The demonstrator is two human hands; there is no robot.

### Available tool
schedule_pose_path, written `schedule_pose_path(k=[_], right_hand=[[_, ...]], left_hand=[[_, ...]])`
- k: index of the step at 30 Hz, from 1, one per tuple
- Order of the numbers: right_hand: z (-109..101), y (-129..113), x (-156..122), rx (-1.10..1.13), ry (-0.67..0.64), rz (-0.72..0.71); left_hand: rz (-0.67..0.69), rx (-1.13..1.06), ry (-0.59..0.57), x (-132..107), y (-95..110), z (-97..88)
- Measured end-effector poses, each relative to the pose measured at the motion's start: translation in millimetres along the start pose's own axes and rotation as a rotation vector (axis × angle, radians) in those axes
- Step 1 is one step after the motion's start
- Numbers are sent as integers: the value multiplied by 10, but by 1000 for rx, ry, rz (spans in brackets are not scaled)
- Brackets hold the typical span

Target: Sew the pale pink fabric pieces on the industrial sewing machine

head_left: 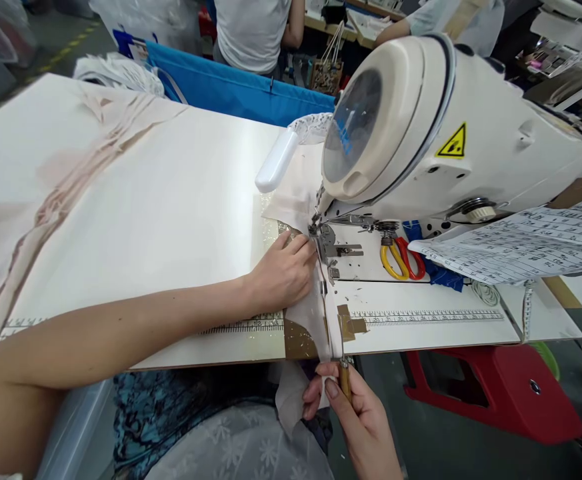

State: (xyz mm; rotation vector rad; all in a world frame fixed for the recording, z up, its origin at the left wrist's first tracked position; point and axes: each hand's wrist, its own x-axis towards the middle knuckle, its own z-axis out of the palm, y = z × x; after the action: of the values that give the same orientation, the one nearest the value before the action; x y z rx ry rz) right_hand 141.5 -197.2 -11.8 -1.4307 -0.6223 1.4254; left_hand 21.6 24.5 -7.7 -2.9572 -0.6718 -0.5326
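My left hand [283, 273] lies on the white table [171, 220], its curled fingers pressing a strip of pale fabric [305, 313] just beside the presser foot [321, 237] of the white sewing machine [421, 127]. The fabric runs from behind the needle toward me and hangs over the table's front edge. Below that edge my right hand [355, 413] pinches the hanging fabric together with a thin tool with a wooden handle [344, 380], which points up along the cloth.
Pink fabric [55, 193] lies bunched along the table's left side. Yellow and red scissors [403, 257] rest on the machine bed, printed paper sheets [521, 247] to the right. A ruler strip [421, 315] lines the front edge. A red stool [495, 387] stands below. Other people work behind a blue cloth bin [235, 87].
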Motion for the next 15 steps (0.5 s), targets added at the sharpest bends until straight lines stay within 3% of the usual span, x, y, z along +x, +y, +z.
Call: schedule_pose_path(k=[7,12,15], right_hand=[[11,-119,-79,-58,69,69],[-150,-133,-121,-308,21,53],[-158,-167,-169,-451,133,-24]], left_hand=[[-6,4,-2,7,-13,15],[-31,-12,-12,36,-52,27],[-49,-24,-25,49,-83,27]])
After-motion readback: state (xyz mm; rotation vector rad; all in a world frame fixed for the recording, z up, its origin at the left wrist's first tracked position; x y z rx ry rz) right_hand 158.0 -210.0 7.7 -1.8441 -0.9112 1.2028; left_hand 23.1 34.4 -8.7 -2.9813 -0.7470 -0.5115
